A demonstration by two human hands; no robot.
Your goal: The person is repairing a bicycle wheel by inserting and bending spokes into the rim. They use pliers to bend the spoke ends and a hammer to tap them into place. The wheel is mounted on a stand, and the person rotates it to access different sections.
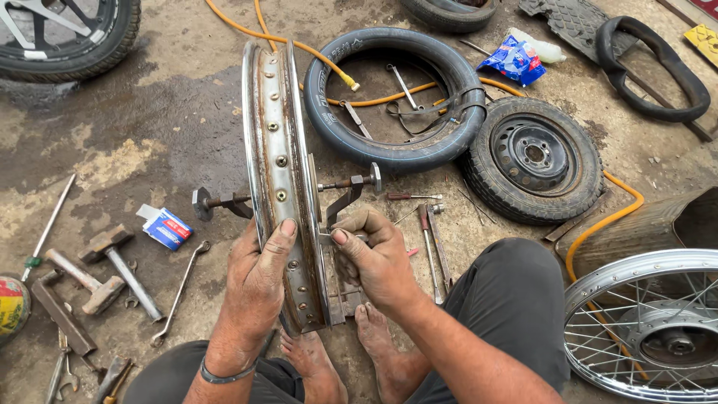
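Progress check, head view: rusty chrome spokeless wheel rim [280,187] stands upright at centre on a metal axle stand [340,198]. Left hand [258,280] is wrapped round the rim at 6 o'clock; right hand [378,262] pinches a small metal tool [329,239] against its edge. No spokes in yet, so plenty left.

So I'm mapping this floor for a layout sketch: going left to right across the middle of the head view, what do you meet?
Small blue and white box → left hand → bare chrome rim standing upright → right hand → small black wheel with tyre → spoked wheel at the right edge.
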